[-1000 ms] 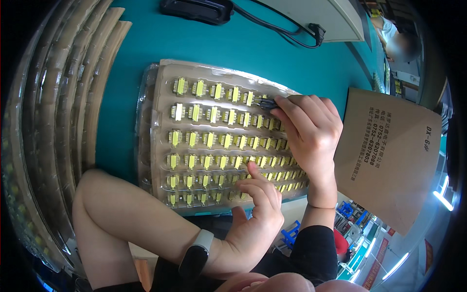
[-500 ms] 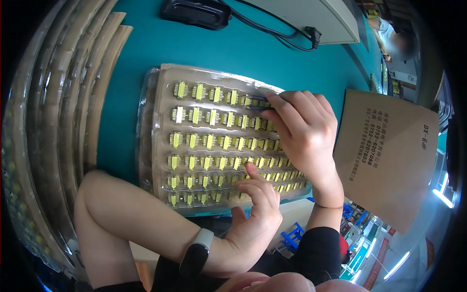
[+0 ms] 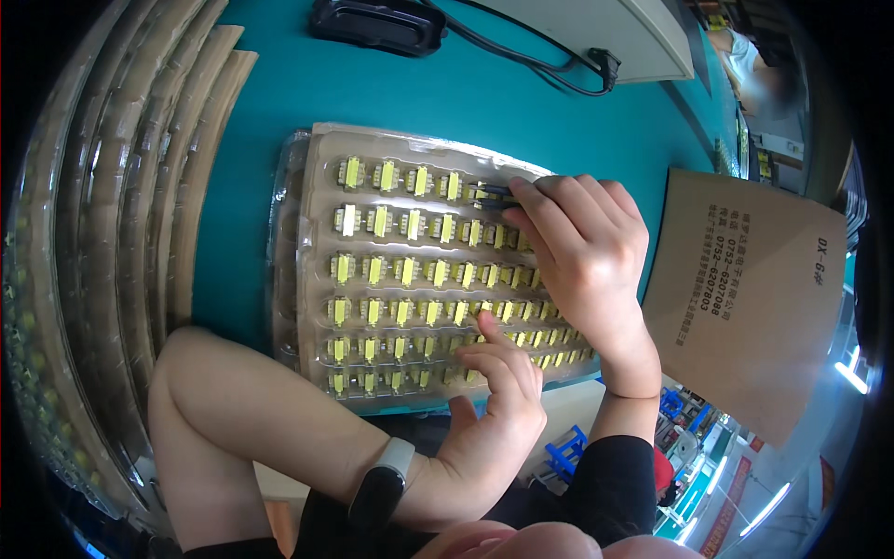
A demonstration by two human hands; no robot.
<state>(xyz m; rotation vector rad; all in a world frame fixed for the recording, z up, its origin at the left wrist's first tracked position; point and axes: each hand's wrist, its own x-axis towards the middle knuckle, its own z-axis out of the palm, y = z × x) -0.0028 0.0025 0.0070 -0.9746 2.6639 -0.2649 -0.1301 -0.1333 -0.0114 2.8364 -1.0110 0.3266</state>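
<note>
A clear plastic tray (image 3: 328,142) holds rows of small yellow components with metal pins along their sides, which look like little transformers. One component (image 3: 348,220) at the left of the second row has a white top. My right hand (image 3: 589,244) is closed around dark tweezers (image 3: 497,189), whose two prongs reach to a yellow component in the top row; whether they grip it I cannot tell. My left hand (image 3: 506,396) is over the lower rows, index finger stretched to a component, the other fingers loosely bent and the thumb apart. Both hands cover part of the tray.
Stacked trays (image 3: 177,200) stand along the left. At the back are a black plastic holder (image 3: 377,28), a cable with a plug (image 3: 603,71) and a beige casing (image 3: 615,33). A cardboard box (image 3: 736,359) stands right. Another person (image 3: 745,70) is far off at upper right.
The view has shifted slightly, so everything appears a little further right. Against the tray, both hands and the tweezers have hardly moved.
</note>
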